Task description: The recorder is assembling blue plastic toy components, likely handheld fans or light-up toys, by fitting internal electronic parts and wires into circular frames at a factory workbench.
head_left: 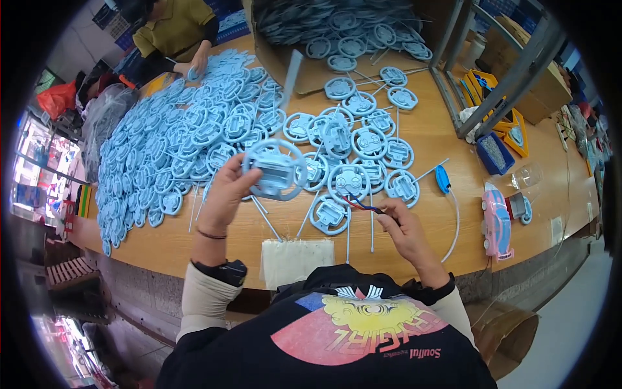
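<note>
1. Lettering across the black shirt (337, 343), upside down from here, a bright print beside it!
2. Left hand (223, 193) clasps a blue toy wheel (275, 170), thumb and fingers on the rim's left side.
3. Right hand (403, 232) pinches thin wires (363, 207) between thumb and fingers.
4. That wheel's just right of the left hand; the wires stretch leftward, touching or crossing another wheel (348, 176), can't tell which.

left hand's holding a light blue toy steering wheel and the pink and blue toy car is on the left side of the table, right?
Not quite: the pink and blue toy car is on the right side of the table, as the head view shows. The left hand is indeed holding a light blue toy steering wheel.
</note>
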`<control>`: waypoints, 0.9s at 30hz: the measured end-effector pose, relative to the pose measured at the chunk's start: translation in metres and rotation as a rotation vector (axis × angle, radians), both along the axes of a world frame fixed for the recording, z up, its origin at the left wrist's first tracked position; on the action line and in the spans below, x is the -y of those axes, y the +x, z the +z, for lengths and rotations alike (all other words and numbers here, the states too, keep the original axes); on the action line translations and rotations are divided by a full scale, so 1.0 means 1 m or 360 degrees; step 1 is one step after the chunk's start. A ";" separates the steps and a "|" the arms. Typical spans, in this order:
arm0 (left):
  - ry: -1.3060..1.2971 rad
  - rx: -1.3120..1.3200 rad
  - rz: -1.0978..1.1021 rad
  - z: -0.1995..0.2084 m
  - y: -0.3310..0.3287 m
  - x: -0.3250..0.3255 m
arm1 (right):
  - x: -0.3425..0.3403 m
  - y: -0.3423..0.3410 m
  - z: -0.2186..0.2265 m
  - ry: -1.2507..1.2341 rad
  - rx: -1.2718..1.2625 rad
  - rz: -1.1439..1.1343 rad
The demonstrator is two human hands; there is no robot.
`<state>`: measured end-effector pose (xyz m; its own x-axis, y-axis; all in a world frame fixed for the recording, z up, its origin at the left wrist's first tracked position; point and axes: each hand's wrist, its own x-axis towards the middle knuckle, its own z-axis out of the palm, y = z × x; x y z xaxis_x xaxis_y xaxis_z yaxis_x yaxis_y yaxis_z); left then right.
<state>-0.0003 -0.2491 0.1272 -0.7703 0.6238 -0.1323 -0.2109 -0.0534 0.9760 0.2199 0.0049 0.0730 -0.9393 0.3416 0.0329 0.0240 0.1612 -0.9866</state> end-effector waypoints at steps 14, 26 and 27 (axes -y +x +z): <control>-0.0027 0.0481 -0.0112 -0.085 0.056 -0.081 | -0.014 -0.005 0.000 0.0619 0.0088 0.0013; 0.0171 0.0777 -0.0294 -0.099 0.056 -0.074 | -0.015 -0.011 0.000 0.0462 0.0068 0.0179; 0.0204 0.0793 -0.0328 -0.101 0.055 -0.073 | -0.017 -0.010 -0.004 0.0469 0.0083 0.0151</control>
<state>0.0550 -0.1765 0.0264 -0.4942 0.7900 -0.3629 -0.6641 -0.0737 0.7440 0.2102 0.0217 0.0693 -0.9695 0.2354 0.0685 0.0446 0.4442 -0.8948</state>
